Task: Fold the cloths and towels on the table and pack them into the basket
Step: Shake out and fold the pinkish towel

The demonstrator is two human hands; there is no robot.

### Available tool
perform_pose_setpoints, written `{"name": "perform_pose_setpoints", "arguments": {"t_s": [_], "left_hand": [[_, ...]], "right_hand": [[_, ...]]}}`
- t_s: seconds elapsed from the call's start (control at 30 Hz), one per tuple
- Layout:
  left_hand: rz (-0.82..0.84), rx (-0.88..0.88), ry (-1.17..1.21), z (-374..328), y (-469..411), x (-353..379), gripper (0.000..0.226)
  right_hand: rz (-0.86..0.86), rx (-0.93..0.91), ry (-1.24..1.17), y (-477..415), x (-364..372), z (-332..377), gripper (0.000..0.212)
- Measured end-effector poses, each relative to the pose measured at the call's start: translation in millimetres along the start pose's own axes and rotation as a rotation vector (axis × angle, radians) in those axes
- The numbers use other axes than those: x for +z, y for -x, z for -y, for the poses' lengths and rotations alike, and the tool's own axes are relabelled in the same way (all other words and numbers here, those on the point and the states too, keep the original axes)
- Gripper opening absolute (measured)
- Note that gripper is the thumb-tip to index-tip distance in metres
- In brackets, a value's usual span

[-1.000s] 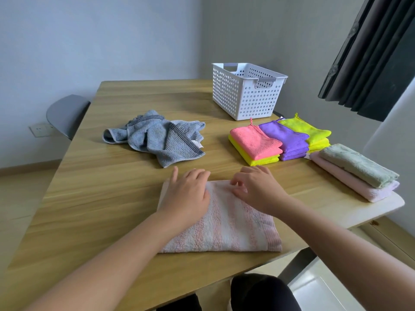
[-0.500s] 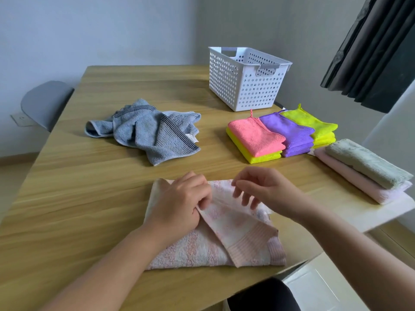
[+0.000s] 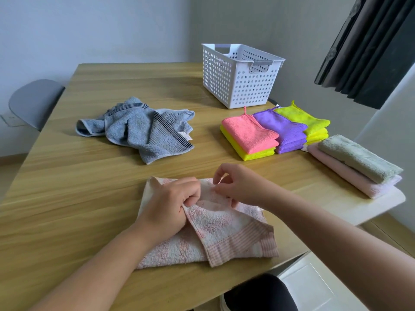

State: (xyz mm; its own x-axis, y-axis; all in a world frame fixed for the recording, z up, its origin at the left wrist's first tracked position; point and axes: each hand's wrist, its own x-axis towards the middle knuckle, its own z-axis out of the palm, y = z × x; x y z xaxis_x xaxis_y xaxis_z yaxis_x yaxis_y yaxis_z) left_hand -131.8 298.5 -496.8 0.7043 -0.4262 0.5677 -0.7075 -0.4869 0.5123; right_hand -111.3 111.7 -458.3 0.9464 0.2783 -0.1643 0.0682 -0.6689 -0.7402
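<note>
Pink towel (image 3: 224,232) lies partly folded at the near edge of the table (image 3: 67,198). My left hand (image 3: 166,205) grips its raised fold; my right hand (image 3: 238,185) pinches the cloth just beside it.

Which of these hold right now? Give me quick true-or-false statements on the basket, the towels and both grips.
1. The white basket holds folded cloths. False: no cloth shows inside it.
2. The left grip and the right grip both hold the pink striped towel. True.
3. The grey-blue towel is neatly folded. False: it lies crumpled and unfolded.
4. The pink cloth lies on top of a yellow cloth. True.
5. The grey-green towel lies under the pale pink towel. False: it lies on top of it.
</note>
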Motion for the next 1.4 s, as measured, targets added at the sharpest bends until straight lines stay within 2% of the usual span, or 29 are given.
{"name": "perform_pose_setpoints", "arguments": {"t_s": [0.1,0.23,0.33,0.47,0.53,0.67,0.73,0.8,0.87,0.97,1.07,1.17,1.23,1.3,1.4], "left_hand": [[-0.010,-0.018,0.001,2.9,2.5,0.8,0.058],[0.017,0.025,0.059,4.1,-0.4,0.8,0.053],[0.016,0.068,0.049,3.8,-2.2,-0.1,0.051],[0.028,0.055,0.056,3.5,-1.4,-1.1,0.046],[0.012,0.022,0.031,2.2,-0.4,-0.3,0.043],[-0.197,-0.139,-0.167,-0.6,-1.9,2.2,0.022],[-0.329,-0.206,-0.237,-0.8,-4.1,0.9,0.023],[-0.350,-0.211,-0.275,0.3,-3.9,-0.9,0.020],[-0.228,-0.195,-0.266,-1.0,-2.4,-0.5,0.026],[-0.010,-0.143,-0.255,1.4,-2.3,2.3,0.017],[0.219,-0.126,-0.257,5.3,-5.3,5.7,0.047],[0.450,-0.200,-0.414,2.9,-7.0,7.8,0.070],[0.516,-0.231,-0.474,2.0,-7.3,8.7,0.074],[0.531,-0.245,-0.507,1.6,-6.6,8.5,0.074],[0.535,-0.272,-0.547,0.4,-5.4,7.9,0.073]], "right_hand": [[0.044,0.110,-0.162,1.3,0.3,2.3,0.011],[0.238,0.211,-0.555,-3.5,-0.5,9.5,0.011],[0.212,0.213,-0.734,-14.8,4.3,11.1,0.019],[0.078,0.187,-0.877,-21.4,7.0,13.4,0.027],[-0.013,0.113,-0.740,-20.6,7.6,10.1,0.028],[-0.342,-0.059,0.037,-16.7,4.8,2.1,0.029],[-0.422,-0.103,0.117,-11.4,0.1,1.3,0.029],[-0.436,-0.150,-0.003,-0.8,-4.7,3.7,0.023],[-0.422,-0.186,-0.088,11.2,-9.4,4.1,0.018],[-0.441,-0.237,-0.049,28.7,-12.3,0.5,0.018],[-0.478,-0.365,0.066,46.4,-9.4,-2.4,0.019],[-0.278,-0.584,0.209,66.5,-0.4,-5.1,0.020],[-0.096,-0.650,0.330,73.9,9.5,-9.4,0.021],[-0.030,-0.633,0.441,72.0,13.7,-19.8,0.024],[-0.247,-0.463,0.655,56.4,7.1,-44.3,0.038]]}}
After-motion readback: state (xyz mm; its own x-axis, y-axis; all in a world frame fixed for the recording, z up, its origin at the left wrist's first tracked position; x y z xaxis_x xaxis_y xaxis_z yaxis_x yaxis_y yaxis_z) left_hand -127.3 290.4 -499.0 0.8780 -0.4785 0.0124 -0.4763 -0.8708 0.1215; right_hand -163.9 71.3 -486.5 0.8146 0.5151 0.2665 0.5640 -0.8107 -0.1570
